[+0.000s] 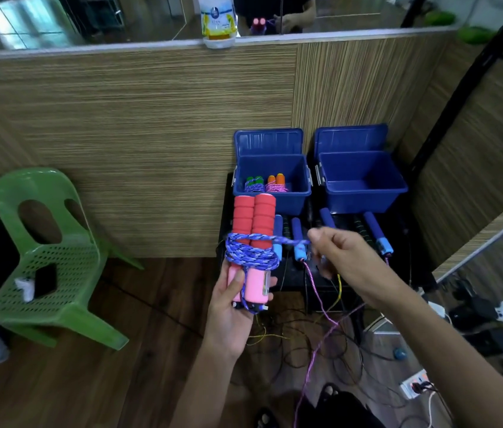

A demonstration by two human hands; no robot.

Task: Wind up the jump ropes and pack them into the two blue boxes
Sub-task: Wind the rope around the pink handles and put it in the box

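Your left hand [231, 307] grips two red handles [253, 223] side by side; your right hand [341, 251] pinches the blue rope [251, 257] wound around them. Two blue boxes [271, 183] stand open: the left holds two wound ropes [265, 184].

Two wound ropes [264, 185] lie in left box [271, 202].

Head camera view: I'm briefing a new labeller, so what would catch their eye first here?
The red-handled jump rope at centre, held upright by the left hand, with blue cord wound round it; the right hand pinches the cord's end. Behind stand two blue boxes: the left box holds two wound ropes, the right box shows nothing inside.
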